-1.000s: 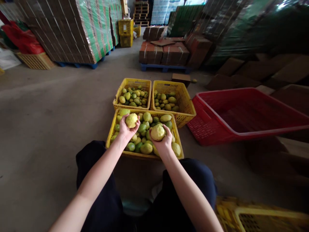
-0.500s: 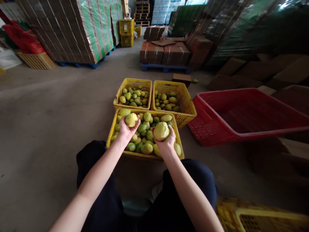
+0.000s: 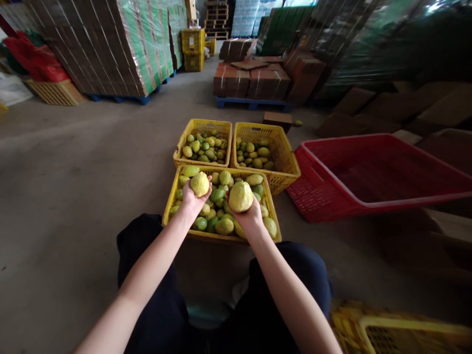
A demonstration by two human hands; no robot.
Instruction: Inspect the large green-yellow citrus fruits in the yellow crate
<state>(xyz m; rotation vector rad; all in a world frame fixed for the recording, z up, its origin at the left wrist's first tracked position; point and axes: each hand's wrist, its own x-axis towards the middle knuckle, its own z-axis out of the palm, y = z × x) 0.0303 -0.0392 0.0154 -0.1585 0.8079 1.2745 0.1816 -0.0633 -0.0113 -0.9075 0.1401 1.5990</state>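
Note:
My left hand (image 3: 194,200) is wrapped round a yellow-green lemon (image 3: 199,184) from below. In my right hand (image 3: 252,219) rests a larger, knobbly pale-green lemon (image 3: 241,197), with the fingers partly hidden behind it. Both hands are above the near yellow crate (image 3: 170,199), which is filled with green and yellow lemons (image 3: 224,226) of various sizes. Behind it stand two more yellow crates, the left one (image 3: 229,142) and the right one (image 3: 285,174), each with similar fruit inside.
A big red crate (image 3: 332,189) stands at the right. Part of another yellow crate (image 3: 413,322) shows at the lower right. Flat brown cartons (image 3: 254,81) lie on a blue pallet (image 3: 252,103) further back. Wrapped carton stacks (image 3: 96,49) rise at the back left.
My right hand has turned its lemon and moved it slightly left and up. The left hand has tilted its lemon a little and hardly shifted.

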